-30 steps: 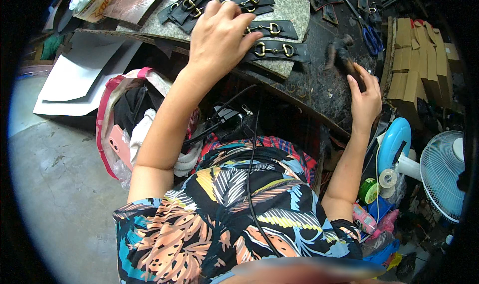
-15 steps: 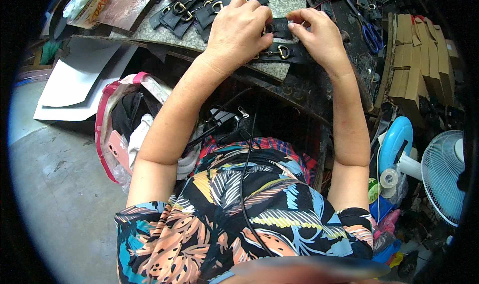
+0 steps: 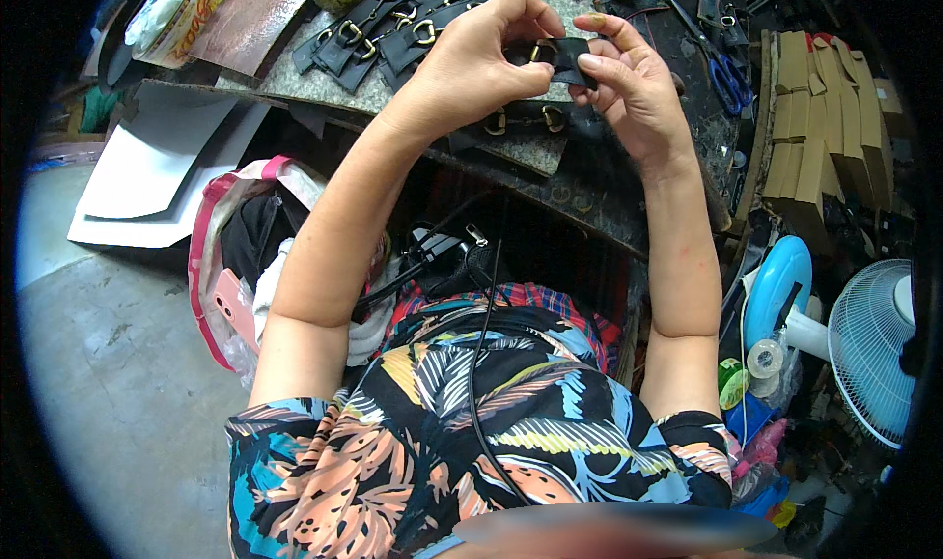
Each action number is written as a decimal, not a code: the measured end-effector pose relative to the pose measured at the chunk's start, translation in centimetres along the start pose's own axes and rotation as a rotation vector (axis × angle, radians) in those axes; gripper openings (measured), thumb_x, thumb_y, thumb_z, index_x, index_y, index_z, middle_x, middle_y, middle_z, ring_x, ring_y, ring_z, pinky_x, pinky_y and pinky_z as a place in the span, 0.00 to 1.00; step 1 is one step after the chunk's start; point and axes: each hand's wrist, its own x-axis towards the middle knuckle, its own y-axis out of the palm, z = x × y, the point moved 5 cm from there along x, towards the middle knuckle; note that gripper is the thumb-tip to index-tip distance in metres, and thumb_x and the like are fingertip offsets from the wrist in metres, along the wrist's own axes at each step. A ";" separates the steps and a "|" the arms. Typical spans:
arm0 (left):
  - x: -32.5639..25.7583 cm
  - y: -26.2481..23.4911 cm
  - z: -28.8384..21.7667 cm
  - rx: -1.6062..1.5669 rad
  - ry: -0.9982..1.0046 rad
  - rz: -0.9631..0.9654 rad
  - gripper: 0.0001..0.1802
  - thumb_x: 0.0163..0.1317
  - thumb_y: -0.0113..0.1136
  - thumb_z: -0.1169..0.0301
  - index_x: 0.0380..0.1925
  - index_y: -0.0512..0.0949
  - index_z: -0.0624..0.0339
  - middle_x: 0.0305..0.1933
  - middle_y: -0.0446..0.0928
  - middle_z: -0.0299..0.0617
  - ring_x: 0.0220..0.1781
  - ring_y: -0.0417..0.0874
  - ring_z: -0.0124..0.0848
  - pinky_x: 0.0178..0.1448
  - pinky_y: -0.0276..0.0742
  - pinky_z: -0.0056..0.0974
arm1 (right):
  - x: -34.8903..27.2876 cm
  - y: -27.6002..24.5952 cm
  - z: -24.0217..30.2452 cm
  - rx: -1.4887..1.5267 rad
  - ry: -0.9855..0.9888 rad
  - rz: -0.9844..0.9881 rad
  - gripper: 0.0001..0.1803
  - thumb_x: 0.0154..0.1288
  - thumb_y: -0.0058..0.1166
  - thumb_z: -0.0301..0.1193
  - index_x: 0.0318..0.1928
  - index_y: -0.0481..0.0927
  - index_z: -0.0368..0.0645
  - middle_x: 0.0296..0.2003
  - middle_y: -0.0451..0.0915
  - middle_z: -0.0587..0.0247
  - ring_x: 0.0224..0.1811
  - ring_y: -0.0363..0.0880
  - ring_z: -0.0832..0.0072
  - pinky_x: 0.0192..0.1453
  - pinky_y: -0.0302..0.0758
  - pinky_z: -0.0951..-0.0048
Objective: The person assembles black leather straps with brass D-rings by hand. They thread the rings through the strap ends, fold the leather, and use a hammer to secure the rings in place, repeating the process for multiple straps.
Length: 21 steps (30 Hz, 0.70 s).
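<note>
Head view: left hand (image 3: 481, 53) and right hand (image 3: 629, 87) both pinch black strap (image 3: 568, 56) with brass ring, lifted above workbench (image 3: 550, 156). Ring partly hidden, seemingly mid-strap. Risk: strap slips from fingertips, drops among finished straps (image 3: 378, 33); scissors (image 3: 722, 68) near.

I see a cramped leather workshop: buckled black straps (image 3: 393, 28) and scissors (image 3: 725, 68) lie on the worn workbench (image 3: 589, 205), cardboard stacks (image 3: 815, 127) at its right.

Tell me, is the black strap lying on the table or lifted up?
Lifted up: both hands, left hand and right hand, pinch the black strap above the table.
</note>
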 end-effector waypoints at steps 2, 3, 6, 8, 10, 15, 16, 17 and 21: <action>0.0 0.2 0.3 -0.182 -0.018 -0.002 0.23 0.58 0.67 0.79 0.55 0.75 0.63 0.47 0.82 0.39 0.53 0.83 0.26 0.58 0.80 0.32 | -0.2 0.6 0.0 0.104 -0.035 0.074 0.25 0.69 0.65 0.28 0.64 0.74 0.40 0.42 0.84 0.64 0.38 0.83 0.80 0.40 0.81 0.78; -0.1 0.3 0.4 -0.274 -0.030 -0.004 0.23 0.57 0.66 0.80 0.54 0.76 0.63 0.46 0.83 0.40 0.52 0.84 0.25 0.56 0.81 0.32 | -0.3 0.9 0.1 0.142 -0.059 0.111 0.25 0.69 0.65 0.27 0.64 0.73 0.40 0.42 0.84 0.64 0.38 0.83 0.81 0.40 0.80 0.79; 0.2 0.8 0.4 -0.296 -0.047 0.011 0.23 0.58 0.65 0.79 0.55 0.74 0.63 0.44 0.83 0.41 0.50 0.85 0.26 0.54 0.80 0.31 | -0.5 1.0 0.1 0.082 -0.058 0.057 0.25 0.69 0.64 0.26 0.64 0.73 0.41 0.43 0.84 0.64 0.37 0.82 0.82 0.39 0.78 0.79; 0.1 0.5 0.0 -0.146 -0.030 -0.033 0.22 0.60 0.64 0.79 0.55 0.74 0.63 0.41 0.83 0.40 0.47 0.85 0.25 0.50 0.80 0.31 | -0.5 1.0 0.0 0.023 -0.049 0.045 0.24 0.70 0.63 0.26 0.64 0.73 0.42 0.43 0.84 0.64 0.36 0.81 0.83 0.39 0.78 0.80; -0.1 0.4 -0.4 0.019 -0.035 -0.041 0.21 0.62 0.65 0.77 0.56 0.75 0.63 0.38 0.82 0.39 0.43 0.84 0.25 0.46 0.79 0.31 | -0.5 1.1 -0.1 -0.043 -0.050 0.044 0.24 0.70 0.62 0.26 0.64 0.74 0.42 0.43 0.84 0.65 0.36 0.81 0.84 0.39 0.78 0.80; -1.5 -1.4 -1.5 0.223 -0.052 -0.009 0.24 0.64 0.72 0.68 0.57 0.77 0.63 0.33 0.81 0.39 0.35 0.80 0.24 0.37 0.76 0.31 | -0.4 0.4 -0.3 -0.046 -0.086 0.013 0.23 0.70 0.60 0.25 0.64 0.75 0.43 0.41 0.85 0.68 0.36 0.81 0.84 0.40 0.78 0.81; -1.9 -2.1 -1.8 0.163 -0.046 -0.036 0.25 0.63 0.74 0.64 0.57 0.78 0.63 0.35 0.82 0.37 0.35 0.80 0.24 0.39 0.76 0.30 | -0.3 0.2 -0.3 -0.004 -0.075 0.014 0.23 0.71 0.58 0.25 0.64 0.75 0.43 0.42 0.84 0.67 0.37 0.82 0.83 0.41 0.78 0.80; -2.4 -2.8 -1.5 0.121 -0.138 -0.011 0.23 0.67 0.70 0.65 0.58 0.79 0.63 0.40 0.82 0.37 0.38 0.80 0.23 0.40 0.76 0.29 | -0.3 0.0 -0.4 0.005 -0.056 -0.002 0.23 0.71 0.58 0.25 0.65 0.75 0.43 0.43 0.84 0.67 0.38 0.82 0.83 0.41 0.78 0.80; -4.5 -4.4 -0.8 -0.302 -0.316 -0.087 0.19 0.73 0.59 0.68 0.61 0.78 0.64 0.49 0.82 0.40 0.48 0.85 0.24 0.52 0.84 0.30 | -0.1 -0.4 -0.5 0.051 -0.041 -0.013 0.22 0.72 0.56 0.25 0.65 0.75 0.44 0.44 0.83 0.65 0.39 0.82 0.82 0.43 0.80 0.79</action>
